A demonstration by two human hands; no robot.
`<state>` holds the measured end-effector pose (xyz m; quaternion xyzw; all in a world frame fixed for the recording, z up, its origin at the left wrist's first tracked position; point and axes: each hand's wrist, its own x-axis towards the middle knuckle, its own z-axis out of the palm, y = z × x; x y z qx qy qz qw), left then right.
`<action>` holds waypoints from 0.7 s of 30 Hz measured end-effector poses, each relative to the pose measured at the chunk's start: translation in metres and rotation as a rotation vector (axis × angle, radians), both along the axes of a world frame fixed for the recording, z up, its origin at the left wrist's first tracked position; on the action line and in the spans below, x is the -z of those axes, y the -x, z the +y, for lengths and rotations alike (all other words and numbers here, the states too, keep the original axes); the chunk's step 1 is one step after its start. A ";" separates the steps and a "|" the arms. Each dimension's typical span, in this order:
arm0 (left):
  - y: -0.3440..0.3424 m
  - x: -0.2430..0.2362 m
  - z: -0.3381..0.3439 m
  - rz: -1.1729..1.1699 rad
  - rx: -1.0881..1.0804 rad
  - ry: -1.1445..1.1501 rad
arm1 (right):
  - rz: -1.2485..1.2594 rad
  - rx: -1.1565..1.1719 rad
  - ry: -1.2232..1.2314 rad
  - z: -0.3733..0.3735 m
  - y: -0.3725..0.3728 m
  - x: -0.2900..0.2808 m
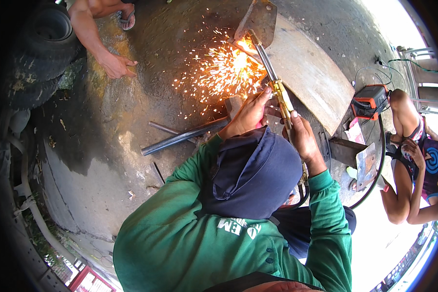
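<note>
A brass and steel cutting torch (pixel 283 97) runs diagonally from between my hands up to the metal. My right hand (pixel 302 138) is wrapped round its rear body. My left hand (pixel 250 113) grips it farther forward, fingers closed at the brass part. The torch's head is over a brown steel plate (pixel 260 22), beside a large curved metal sheet (pixel 309 68). Bright sparks (pixel 233 65) spray left from the glowing edge, whose cut line the glare hides. Below my left hand lie a dark metal bar (pixel 185 136) and a short metal block (pixel 232 104).
A co-worker's hand (pixel 117 65) hangs at upper left near old tires (pixel 29 63). At right another person (pixel 413 165) crouches by an orange-black machine (pixel 370 101) with cables. A metal channel (pixel 346 151) and black hose (pixel 382 165) lie nearby. Dark blue cloth (pixel 253 175) bulges between my forearms.
</note>
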<state>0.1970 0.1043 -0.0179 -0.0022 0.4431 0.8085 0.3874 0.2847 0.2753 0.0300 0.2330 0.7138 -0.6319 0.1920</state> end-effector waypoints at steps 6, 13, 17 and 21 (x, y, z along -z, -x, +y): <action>-0.001 0.001 -0.001 -0.030 0.001 -0.008 | -0.022 0.022 0.017 -0.001 -0.001 -0.002; 0.000 0.004 -0.001 0.004 0.010 0.033 | -0.016 0.014 0.027 -0.001 0.000 -0.003; 0.001 0.009 0.002 -0.008 -0.006 0.012 | -0.011 0.029 0.062 0.002 -0.001 0.003; 0.000 0.007 0.000 -0.009 -0.014 0.020 | -0.013 -0.006 0.043 0.003 0.000 0.002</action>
